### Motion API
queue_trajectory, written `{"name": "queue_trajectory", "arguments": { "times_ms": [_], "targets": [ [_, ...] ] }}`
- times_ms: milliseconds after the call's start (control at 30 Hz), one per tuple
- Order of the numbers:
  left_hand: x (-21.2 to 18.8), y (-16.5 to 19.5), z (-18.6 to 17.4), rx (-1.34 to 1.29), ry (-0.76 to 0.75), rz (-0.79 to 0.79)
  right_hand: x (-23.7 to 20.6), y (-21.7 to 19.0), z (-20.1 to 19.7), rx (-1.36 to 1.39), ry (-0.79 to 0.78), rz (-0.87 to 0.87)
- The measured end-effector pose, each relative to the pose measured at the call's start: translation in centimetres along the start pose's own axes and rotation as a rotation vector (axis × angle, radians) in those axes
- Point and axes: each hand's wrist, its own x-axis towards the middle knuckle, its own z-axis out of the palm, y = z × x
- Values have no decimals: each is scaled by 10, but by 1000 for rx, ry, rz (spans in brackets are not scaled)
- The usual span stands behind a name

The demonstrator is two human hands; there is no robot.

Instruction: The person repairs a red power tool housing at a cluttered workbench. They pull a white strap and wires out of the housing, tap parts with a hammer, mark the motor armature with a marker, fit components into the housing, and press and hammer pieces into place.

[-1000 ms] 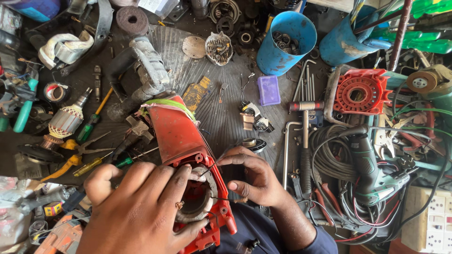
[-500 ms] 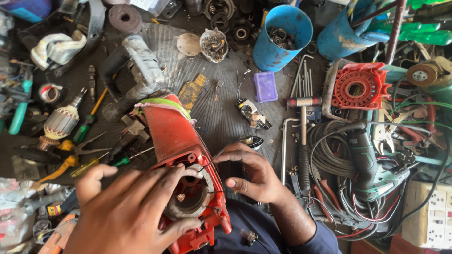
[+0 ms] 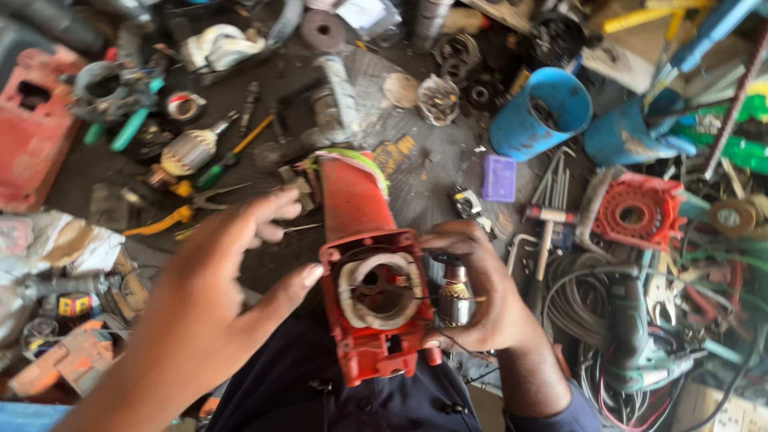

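Two blue cups (image 3: 541, 113) (image 3: 632, 132) are standing together, one purple block (image 3: 499, 178) is lying nearby, two red housings (image 3: 368, 272) (image 3: 636, 212) are showing, and one yellow-handled pliers (image 3: 180, 212) is lying there.

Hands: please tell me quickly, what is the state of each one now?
Left hand: open, fingers spread, thumb touching the rim of the red motor housing.
Right hand: closed around the housing's side, holding it.

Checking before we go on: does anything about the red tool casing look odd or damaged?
The red tool casing is open at its near end, with windings bared. The right hand grips its side; the left hand touches its rim. No damage shows.
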Motion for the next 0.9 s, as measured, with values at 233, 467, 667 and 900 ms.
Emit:
{"name": "queue_trajectory", "arguments": {
  "times_ms": [233, 467, 667, 900],
  "targets": [
    [-32, -68, 63, -538, 1, -69, 29, -48, 2, -517, -59, -174],
    [-43, -87, 81, -774, -88, -122, 74, -95, 17, -616, -396, -310],
    [-38, -80, 83, -893, -137, -110, 92, -120, 29, -809, -586, -172],
    [-35, -72, 77, -880, -213, -165, 102, -108, 26, -793, -633, -237]
  ]
}}
